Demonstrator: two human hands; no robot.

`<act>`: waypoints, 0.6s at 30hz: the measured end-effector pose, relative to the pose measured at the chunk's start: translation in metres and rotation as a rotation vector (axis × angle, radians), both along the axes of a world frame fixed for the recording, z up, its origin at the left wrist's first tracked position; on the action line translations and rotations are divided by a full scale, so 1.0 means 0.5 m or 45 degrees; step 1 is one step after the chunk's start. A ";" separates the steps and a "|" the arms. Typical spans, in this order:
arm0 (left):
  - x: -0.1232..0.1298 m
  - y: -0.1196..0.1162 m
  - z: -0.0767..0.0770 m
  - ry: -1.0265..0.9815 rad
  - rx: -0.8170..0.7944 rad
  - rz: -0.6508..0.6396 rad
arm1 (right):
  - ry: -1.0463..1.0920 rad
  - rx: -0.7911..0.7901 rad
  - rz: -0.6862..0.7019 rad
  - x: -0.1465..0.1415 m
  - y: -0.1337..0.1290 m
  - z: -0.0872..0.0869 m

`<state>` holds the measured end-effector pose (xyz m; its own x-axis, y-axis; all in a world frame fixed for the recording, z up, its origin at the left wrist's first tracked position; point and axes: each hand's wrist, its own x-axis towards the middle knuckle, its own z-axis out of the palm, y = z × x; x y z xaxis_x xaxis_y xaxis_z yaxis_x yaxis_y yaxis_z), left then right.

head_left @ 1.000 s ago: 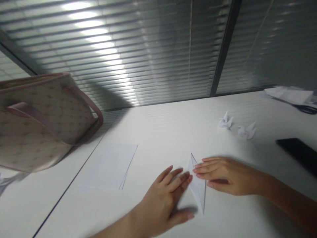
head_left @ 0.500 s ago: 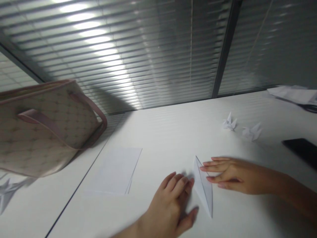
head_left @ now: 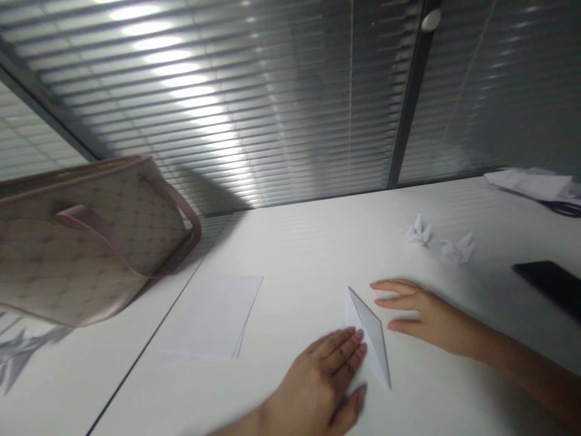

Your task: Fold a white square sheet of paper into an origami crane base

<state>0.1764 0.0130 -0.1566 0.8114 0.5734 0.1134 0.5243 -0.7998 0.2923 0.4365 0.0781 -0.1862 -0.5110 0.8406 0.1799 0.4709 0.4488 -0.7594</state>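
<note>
Taking the folded paper as the clock's centre, a quilted-looking beige tote bag with pinkish-brown straps slumps at nine o'clock, its soft side overhanging the edge of the white table. Nearer, also at nine, lies a thin stack of white paper sheets, crisp and rectangular. Slatted window blinds run behind the table, reflecting bright bands of light.

At seven o'clock, the left hand lies flat and open, gripping nothing, its fingertips at the paper's lower-left edge. The narrow, kite-shaped folded paper lies flat on the table between both hands, its long point toward six o'clock. The right hand sits at three o'clock, relaxed and open, its fingertips just beside the paper's upper edge and not grasping it.

Two small, crinkled paper cranes sit at one o'clock. Beyond them, a glossy black phone lies at two, and loose papers are farther back.
</note>
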 end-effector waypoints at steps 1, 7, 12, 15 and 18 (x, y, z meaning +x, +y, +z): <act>0.000 0.000 0.001 -0.025 -0.015 0.016 | 0.004 -0.021 0.010 -0.004 -0.001 -0.001; -0.002 0.003 0.017 -0.190 -0.225 0.183 | 0.049 -0.124 0.069 -0.024 -0.009 0.005; -0.003 0.006 0.020 -0.466 -0.471 0.411 | 0.205 -0.325 0.158 -0.035 -0.031 0.014; 0.001 0.010 0.012 -0.854 -0.763 0.513 | 0.247 -0.269 0.172 -0.051 -0.051 0.021; 0.010 0.013 0.001 -1.257 -1.222 0.486 | 0.183 -0.059 0.205 -0.065 -0.070 0.030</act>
<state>0.1814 0.0197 -0.1561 0.4109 0.9115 -0.0193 -0.0748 0.0548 0.9957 0.4038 0.0433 -0.1714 -0.6109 0.7593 0.2241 0.2812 0.4728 -0.8351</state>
